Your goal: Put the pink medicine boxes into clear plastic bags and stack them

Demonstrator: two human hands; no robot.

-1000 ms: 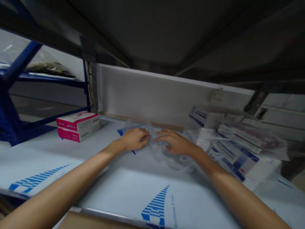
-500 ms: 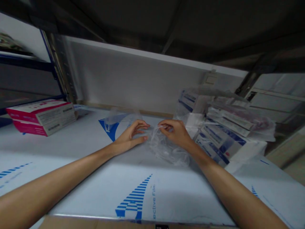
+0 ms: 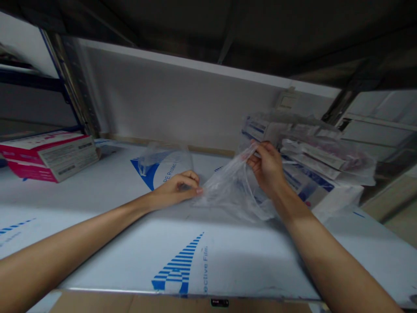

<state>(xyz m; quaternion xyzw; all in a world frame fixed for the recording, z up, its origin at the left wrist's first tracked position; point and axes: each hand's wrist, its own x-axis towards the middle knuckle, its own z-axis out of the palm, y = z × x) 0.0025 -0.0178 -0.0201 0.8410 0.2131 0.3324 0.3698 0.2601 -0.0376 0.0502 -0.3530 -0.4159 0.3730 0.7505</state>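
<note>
A clear plastic bag [image 3: 224, 184] is stretched between my two hands above the film-covered shelf [image 3: 124, 256]. My left hand [image 3: 179, 187] pinches its lower left corner between thumb and fingers. Higher and to the right, my right hand [image 3: 267, 167] grips the bag's upper edge with its fingers closed. The rest of the bag hangs loose and crumpled below the right hand. Just behind that hand stand white and blue boxes [image 3: 312, 182], partly covered by clear plastic. Behind my left hand lies another piece of clear plastic [image 3: 163, 158].
A pink and white box [image 3: 48, 156] sits at the left of the shelf. Dark metal uprights [image 3: 70, 82] and an overhead shelf [image 3: 195, 26] frame the space, with a pale wall [image 3: 169, 95] at the back. Cardboard [image 3: 130, 303] shows below the front edge.
My right hand has moved up and to the right, pulling the bag's edge with it. My left hand has closed on the bag's corner. The bag has gone from bunched to stretched.
</note>
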